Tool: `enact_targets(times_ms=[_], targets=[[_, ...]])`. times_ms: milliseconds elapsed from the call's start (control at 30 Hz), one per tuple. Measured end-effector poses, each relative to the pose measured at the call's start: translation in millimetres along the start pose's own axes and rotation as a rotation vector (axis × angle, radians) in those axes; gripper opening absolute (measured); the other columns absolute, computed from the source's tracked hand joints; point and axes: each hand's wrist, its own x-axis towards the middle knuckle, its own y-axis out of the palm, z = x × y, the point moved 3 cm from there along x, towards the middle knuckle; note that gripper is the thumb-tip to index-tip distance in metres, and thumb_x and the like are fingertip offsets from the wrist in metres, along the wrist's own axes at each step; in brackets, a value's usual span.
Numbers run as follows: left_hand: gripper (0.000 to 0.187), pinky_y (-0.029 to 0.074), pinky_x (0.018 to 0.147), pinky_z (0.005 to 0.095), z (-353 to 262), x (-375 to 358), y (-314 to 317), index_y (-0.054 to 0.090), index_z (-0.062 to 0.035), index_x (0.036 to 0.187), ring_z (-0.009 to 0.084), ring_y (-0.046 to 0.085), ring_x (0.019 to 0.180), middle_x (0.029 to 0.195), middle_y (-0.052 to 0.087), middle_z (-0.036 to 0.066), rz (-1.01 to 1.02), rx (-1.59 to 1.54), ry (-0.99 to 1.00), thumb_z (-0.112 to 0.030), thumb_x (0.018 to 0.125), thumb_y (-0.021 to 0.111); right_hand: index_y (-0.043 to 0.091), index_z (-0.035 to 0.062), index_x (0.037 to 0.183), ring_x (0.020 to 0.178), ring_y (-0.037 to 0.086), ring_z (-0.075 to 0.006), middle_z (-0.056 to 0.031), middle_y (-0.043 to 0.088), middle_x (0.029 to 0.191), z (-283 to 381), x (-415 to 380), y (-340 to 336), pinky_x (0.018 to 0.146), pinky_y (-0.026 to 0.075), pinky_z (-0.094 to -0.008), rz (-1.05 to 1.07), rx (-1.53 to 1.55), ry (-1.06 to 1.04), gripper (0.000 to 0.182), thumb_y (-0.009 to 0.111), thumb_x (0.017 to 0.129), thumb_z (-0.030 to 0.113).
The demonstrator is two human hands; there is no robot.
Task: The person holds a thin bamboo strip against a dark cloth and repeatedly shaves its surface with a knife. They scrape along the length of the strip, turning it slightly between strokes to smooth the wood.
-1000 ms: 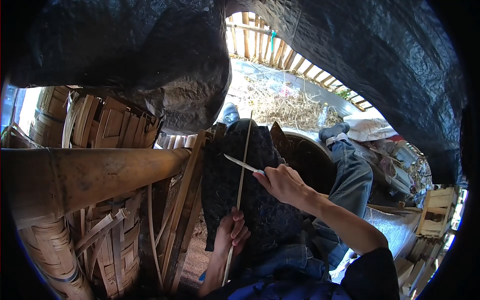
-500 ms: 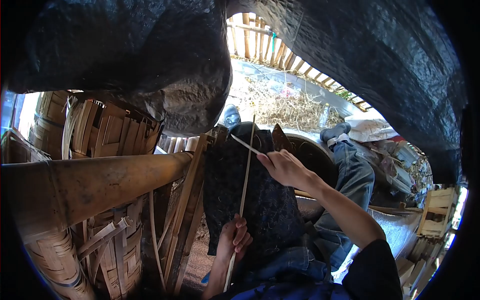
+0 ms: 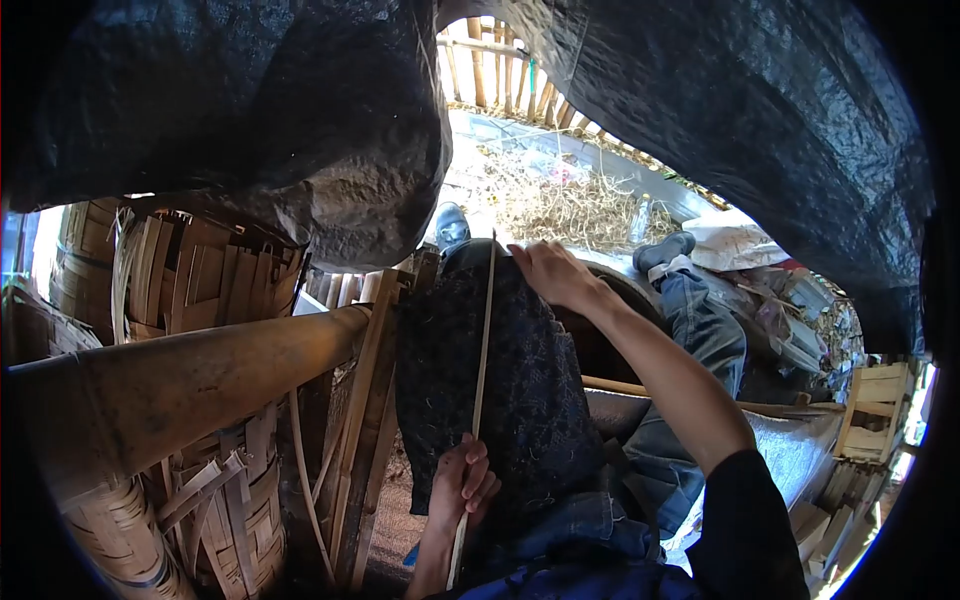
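Note:
A long, thin bamboo strip [image 3: 485,350] runs up over the dark patterned cloth [image 3: 430,340] on my lap. My left hand [image 3: 464,480] is closed around its lower part, and the tail of the strip passes below the fist. At the far end of the strip, my right hand [image 3: 560,275] is closed, thumb side toward the strip's tip. The knife seen in that hand a moment ago is hard to make out now; its blade does not show against the bright ground.
A thick bamboo pole [image 3: 200,385] juts in from the left, above woven bamboo baskets [image 3: 225,500]. Black plastic sheeting [image 3: 740,130] hangs overhead. Beyond my feet lie dry shavings [image 3: 560,205] and a clear bottle [image 3: 640,218]. A wooden crate [image 3: 872,410] stands at right.
My right hand has moved up and outward along the strip to its far end, and the blade has dropped from sight. My left hand keeps its grip. The view has shifted slightly.

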Motion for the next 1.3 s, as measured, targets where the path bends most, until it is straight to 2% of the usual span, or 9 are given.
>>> enact_targets(times_ms=[67, 133, 200, 267, 400, 600, 833, 1000, 1300], targets=[[0.037, 0.022, 0.037, 0.0207, -1.0, 1.5, 0.3, 0.046, -0.0152, 0.079, 0.0061, 0.027, 0.028, 0.04, 0.032, -0.008, 0.006, 0.009, 0.006, -0.032, 0.103, 0.025, 0.061, -0.0022, 0.084, 0.056, 0.06, -0.0245, -0.0165, 0.059, 0.06, -29.5, 24.3, 7.2, 0.055, 0.05, -0.0415, -0.05, 0.001, 0.032, 0.055, 0.026, 0.102, 0.036], [0.037, 0.021, 0.038, 0.0199, -1.9, 1.1, -1.0, 0.045, -0.0134, 0.078, 0.0057, 0.027, 0.029, 0.041, 0.031, -0.007, 0.023, -0.028, 0.001, -0.03, 0.103, 0.024, 0.052, 0.002, 0.076, 0.041, 0.036, -0.0158, -0.0039, 0.038, 0.049, -42.1, 19.2, 1.3, 0.043, 0.04, -0.0353, -0.102, 0.234, 0.122, 0.054, 0.025, 0.102, 0.04], [0.037, 0.021, 0.038, 0.0198, -3.4, 1.3, 0.7, 0.045, -0.0135, 0.078, 0.0057, 0.027, 0.03, 0.041, 0.031, -0.007, 0.022, -0.044, 0.015, -0.03, 0.103, 0.024, 0.045, 0.0059, 0.069, 0.038, 0.029, -0.0098, -0.0012, 0.031, 0.046, -42.6, -5.8, -4.1, 0.034, 0.028, -0.0293, -0.529, 0.296, -0.042, 0.054, 0.024, 0.102, 0.043], [0.037, 0.021, 0.038, 0.0197, -3.8, 2.3, -1.2, 0.045, -0.0136, 0.078, 0.0057, 0.027, 0.03, 0.042, 0.031, -0.007, 0.029, -0.05, 0.019, -0.03, 0.103, 0.023, 0.044, 0.0068, 0.069, 0.035, 0.027, -0.0105, 0.0003, 0.03, 0.044, -26.1, -54.0, -3.0, 0.034, 0.026, -0.0311, -0.316, 0.3, -0.101, 0.053, 0.026, 0.101, 0.045], [0.035, 0.022, 0.038, 0.0204, -3.5, 6.1, -4.0, 0.046, -0.016, 0.082, 0.0055, 0.029, 0.03, 0.042, 0.032, -0.008, 0.127, -0.088, 0.022, -0.031, 0.104, 0.023, 0.048, 0.0039, 0.072, 0.033, 0.044, -0.0202, -0.007, 0.044, 0.043, 34.9, -149.1, 3.0, 0.036, 0.034, -0.0398, 0.006, 0.429, -0.23, 0.045, 0.041, 0.099, 0.04], [0.034, 0.022, 0.039, 0.0202, -1.8, 6.0, -3.4, 0.046, -0.0173, 0.081, 0.0053, 0.027, 0.03, 0.042, 0.03, -0.009, 0.116, -0.065, 0.046, -0.031, 0.104, 0.024, 0.052, 0.0021, 0.068, 0.043, 0.056, -0.0353, -0.0168, 0.052, 0.047, 51.5, -161.5, 24.3, 0.039, 0.041, -0.0423, -0.062, 0.129, -0.306, 0.041, 0.052, 0.095, 0.032], [0.034, 0.021, 0.039, 0.0203, 1.0, 5.5, -6.5, 0.046, -0.0171, 0.081, 0.005, 0.027, 0.029, 0.042, 0.033, -0.009, 0.069, -0.038, 0.04, -0.029, 0.104, 0.024, 0.054, 0.0027, 0.064, 0.044, 0.057, -0.0343, -0.0164, 0.053, 0.048, 26.5, -94.9, 13.7, 0.04, 0.044, -0.0418, -0.328, 0.025, -0.303, 0.044, 0.048, 0.096, 0.032], [0.034, 0.021, 0.04, 0.0202, 0.0, 5.7, -8.8, 0.046, -0.0169, 0.081, 0.0048, 0.027, 0.029, 0.042, 0.033, -0.009, 0.125, -0.129, 0.056, -0.028, 0.104, 0.023, 0.054, 0.0024, 0.061, 0.043, 0.056, -0.0339, -0.0172, 0.052, 0.047, 40.5, -126.5, 16.4, 0.041, 0.045, -0.0417, 0.005, 0.147, -0.369, 0.048, 0.046, 0.097, 0.033], [0.035, 0.021, 0.036, 0.0207, -1.1, 4.6, -3.1, 0.044, -0.013, 0.08, 0.0063, 0.026, 0.03, 0.042, 0.031, -0.006, 0.06, 0.037, 0.042, -0.032, 0.103, 0.027, 0.053, 0.0022, 0.06, 0.044, 0.056, -0.0363, -0.0187, 0.052, 0.048, 28.2, -107.8, 16.0, 0.04, 0.043, -0.0436, -0.234, -0.001, -0.322, 0.047, 0.048, 0.097, 0.031]])
